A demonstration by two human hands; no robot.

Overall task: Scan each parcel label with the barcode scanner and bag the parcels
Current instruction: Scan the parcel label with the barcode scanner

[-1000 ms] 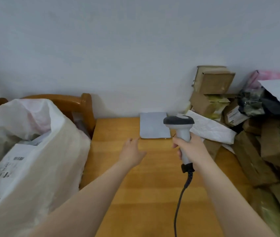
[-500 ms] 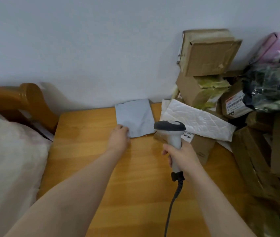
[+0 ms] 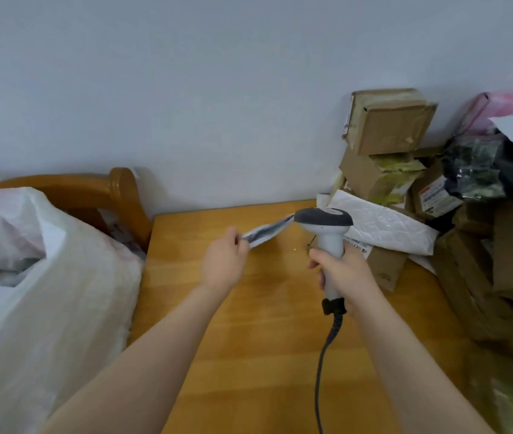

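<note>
The parcel [image 3: 264, 234], a thin grey mailer, is held nearly edge-on above the tabletop [image 3: 248, 355], so its label can't be read. It's pinched at the near end by the left grip [image 3: 223, 264]. Its far end is right up by the scanner [image 3: 327, 227] head; whether they touch can't be told. The scanner is held upright with the head turned left toward the parcel, and the handle is wrapped tight by the right grip [image 3: 339, 267]. A dark cable [image 3: 324, 355] is hung from the handle down past the bottom of the view.

Room-wise, a stretch of bare wood is left under and between both arms. The tabletop's left edge is crowded by a big white bag [image 3: 45, 292], mouth open at the top, with a wooden chair back [image 3: 120, 189] seen behind it. The right side is taken up by a pile of boxes [image 3: 386, 123], stacked up against the wall, with a white mailer [image 3: 383, 227] laid over the lower ones just behind the scanner. The back edge is set against a plain pale wall [image 3: 186, 89].
</note>
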